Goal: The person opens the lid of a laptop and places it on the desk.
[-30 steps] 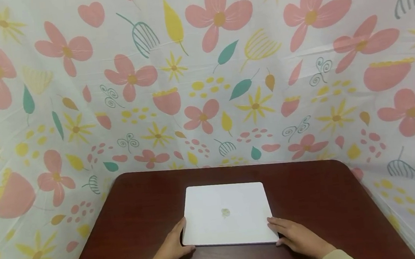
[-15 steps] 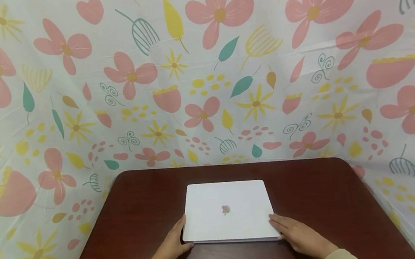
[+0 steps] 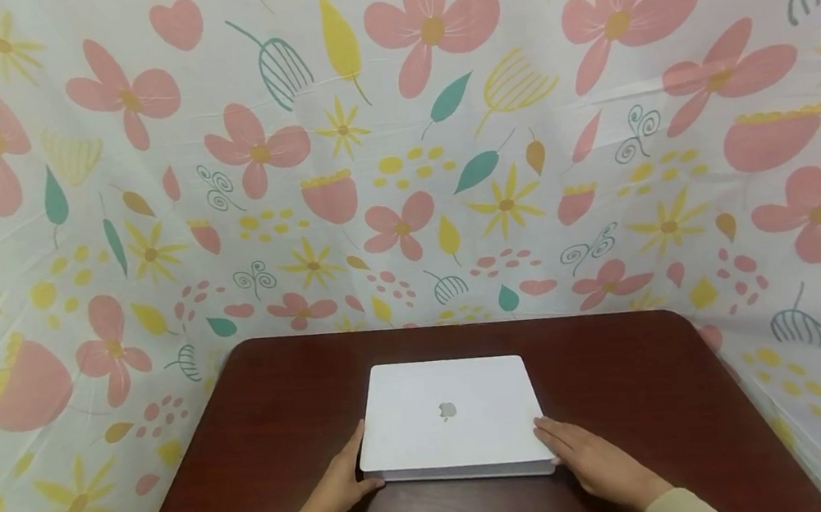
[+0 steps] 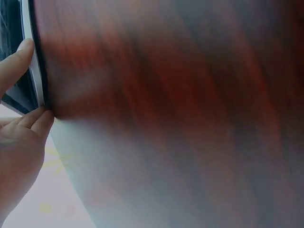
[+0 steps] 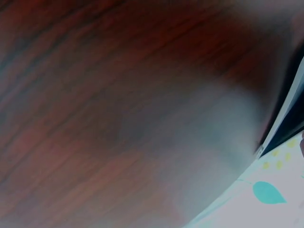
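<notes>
A silver laptop [image 3: 438, 435] with an apple logo sits mid-table, its lid raised a little along the front, where a narrow gap shows above the base. My left hand [image 3: 337, 481] holds the front left corner, thumb at the front edge and fingers along the left side. My right hand [image 3: 595, 461] grips the front right corner, fingers against the right edge; its thumb is mostly hidden. In the left wrist view, the thumb [image 4: 16, 61] touches the laptop's thin silver edge [image 4: 32, 66], beside a dark surface. The right wrist view catches only a laptop corner [image 5: 285, 111].
The laptop lies on a dark reddish-brown wooden table [image 3: 283, 400] with rounded far corners. A white curtain [image 3: 400, 150] printed with flowers and leaves hangs behind it and along both sides.
The laptop's lid has tilted up slightly at its front edge, widening the gap over the base. My right hand has shifted a little upward with it; the left hand has hardly moved.
</notes>
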{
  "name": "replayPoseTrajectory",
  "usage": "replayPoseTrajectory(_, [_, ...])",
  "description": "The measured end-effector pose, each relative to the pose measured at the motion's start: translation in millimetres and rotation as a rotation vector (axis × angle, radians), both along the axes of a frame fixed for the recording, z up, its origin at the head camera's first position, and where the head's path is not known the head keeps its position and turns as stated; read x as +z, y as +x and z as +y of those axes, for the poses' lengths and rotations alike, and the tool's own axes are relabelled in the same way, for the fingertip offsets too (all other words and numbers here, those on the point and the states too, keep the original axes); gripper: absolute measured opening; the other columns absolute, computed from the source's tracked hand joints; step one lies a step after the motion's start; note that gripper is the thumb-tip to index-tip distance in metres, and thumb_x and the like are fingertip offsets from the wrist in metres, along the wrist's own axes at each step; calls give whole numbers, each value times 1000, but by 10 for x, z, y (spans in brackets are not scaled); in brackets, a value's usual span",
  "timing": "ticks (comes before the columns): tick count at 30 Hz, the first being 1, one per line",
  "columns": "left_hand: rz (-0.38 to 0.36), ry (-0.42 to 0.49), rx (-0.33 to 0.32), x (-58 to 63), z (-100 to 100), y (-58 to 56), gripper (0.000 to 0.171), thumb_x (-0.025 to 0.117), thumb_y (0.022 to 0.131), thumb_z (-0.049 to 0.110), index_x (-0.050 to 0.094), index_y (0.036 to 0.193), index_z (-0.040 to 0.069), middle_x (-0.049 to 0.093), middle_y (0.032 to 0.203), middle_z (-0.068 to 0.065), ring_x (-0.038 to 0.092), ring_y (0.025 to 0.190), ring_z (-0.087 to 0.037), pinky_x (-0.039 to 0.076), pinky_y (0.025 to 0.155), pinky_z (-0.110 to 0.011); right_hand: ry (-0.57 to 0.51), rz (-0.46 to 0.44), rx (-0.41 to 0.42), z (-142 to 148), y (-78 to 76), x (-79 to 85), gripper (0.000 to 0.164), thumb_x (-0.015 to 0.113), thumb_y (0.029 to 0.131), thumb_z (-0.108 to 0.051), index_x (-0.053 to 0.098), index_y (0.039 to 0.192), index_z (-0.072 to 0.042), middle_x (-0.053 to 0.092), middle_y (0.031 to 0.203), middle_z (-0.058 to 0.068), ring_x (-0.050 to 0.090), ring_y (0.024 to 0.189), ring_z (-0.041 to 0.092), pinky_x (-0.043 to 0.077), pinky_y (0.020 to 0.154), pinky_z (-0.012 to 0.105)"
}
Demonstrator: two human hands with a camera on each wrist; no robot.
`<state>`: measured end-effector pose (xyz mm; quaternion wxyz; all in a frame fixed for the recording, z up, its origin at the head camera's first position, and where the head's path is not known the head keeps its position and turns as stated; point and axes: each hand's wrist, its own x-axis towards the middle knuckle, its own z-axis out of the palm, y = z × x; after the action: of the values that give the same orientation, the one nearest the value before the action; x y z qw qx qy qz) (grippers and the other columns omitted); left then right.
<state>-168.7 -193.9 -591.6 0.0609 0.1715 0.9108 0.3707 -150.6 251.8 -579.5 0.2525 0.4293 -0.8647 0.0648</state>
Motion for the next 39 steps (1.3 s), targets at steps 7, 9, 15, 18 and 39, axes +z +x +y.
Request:
replayPoseTrajectory(7, [1, -20, 49, -8, 9, 13, 108, 85, 72, 17, 15, 151, -5, 32, 148, -30, 39, 132, -44, 35, 105, -55, 5, 6, -6, 21, -21, 22, 52, 20, 106, -29, 57, 129, 0, 60, 128, 11, 58, 114, 22, 39, 101, 26])
replayPoseTrajectory(9, [13, -20, 50, -13, 10, 14, 108, 85, 72, 17, 16, 151, -5, 33, 147, -30, 39, 131, -44, 35, 105, -55, 0, 10, 0, 29, -36, 42, 53, 18, 106, -27, 57, 129, 0, 59, 129, 11, 58, 114, 23, 35, 105, 24])
replayPoseTrajectory(15, [14, -25, 77, -17, 32, 16, 107, 86, 71, 17, 18, 151, -4, 33, 148, -29, 38, 132, -44, 34, 106, -55, -9, -1, 9, 44, -76, 105, 56, 12, 105, -23, 56, 128, 0, 60, 129, 11, 58, 115, 22, 25, 111, 20])
replayPoseTrajectory(18, [16, -32, 96, -24, 30, 17, 104, 86, 71, 19, 22, 150, -5, 32, 147, -32, 37, 132, -46, 34, 105, -57, -31, -6, 4, 40, -82, 145, 54, 14, 105, -24, 57, 127, 1, 61, 127, 11, 59, 113, 22, 27, 110, 19])
replayPoseTrajectory(39, [68, -126, -19, 8, 23, -3, 68, 81, 77, 23, 54, 130, -10, 40, 143, -30, 42, 130, -44, 40, 101, -53, -179, -151, -97, -20, -225, 442, 34, 63, 91, -6, 60, 124, -2, 66, 117, 7, 63, 104, 21, 54, 84, 39])
